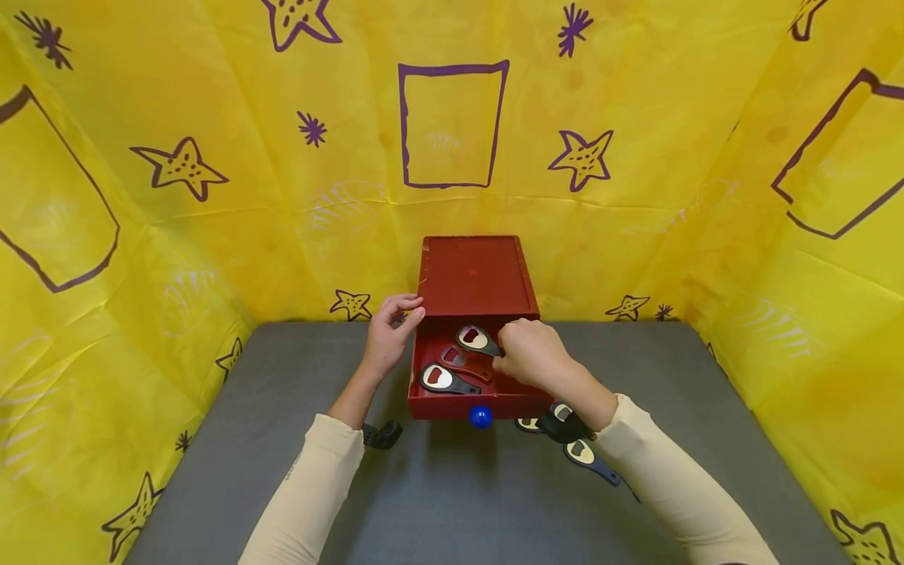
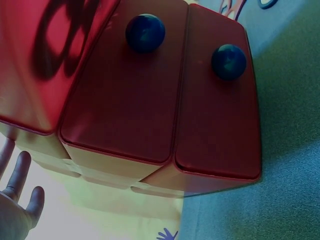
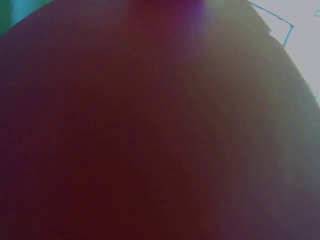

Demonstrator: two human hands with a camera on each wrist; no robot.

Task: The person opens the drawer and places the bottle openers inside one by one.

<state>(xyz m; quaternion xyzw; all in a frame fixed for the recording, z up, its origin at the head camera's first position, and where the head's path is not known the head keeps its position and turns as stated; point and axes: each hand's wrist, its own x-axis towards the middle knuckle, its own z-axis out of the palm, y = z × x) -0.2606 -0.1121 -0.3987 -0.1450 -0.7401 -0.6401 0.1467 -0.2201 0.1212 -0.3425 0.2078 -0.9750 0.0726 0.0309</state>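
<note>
A red drawer unit (image 1: 475, 275) stands at the back of the table, its top drawer (image 1: 441, 407) pulled out by a blue knob's side. My right hand (image 1: 534, 353) is over the drawer and grips a bottle opener (image 1: 479, 340) by its handle, its pale head pointing left. Beneath lie a red bottle opener (image 1: 466, 362) and a dark bottle opener with a pale head (image 1: 439, 377). My left hand (image 1: 388, 333) rests its fingertips at the unit's left edge; the left wrist view shows its fingers (image 2: 20, 175) extended. The right wrist view is mostly blocked by a blurred surface.
Several more bottle openers (image 1: 581, 453) lie on the grey table (image 1: 452, 502) right of the drawer, partly under my right wrist. Two closed lower drawers (image 2: 125, 95) have blue knobs (image 2: 229, 62). Yellow patterned cloth (image 1: 353, 220) surrounds the table's back and sides.
</note>
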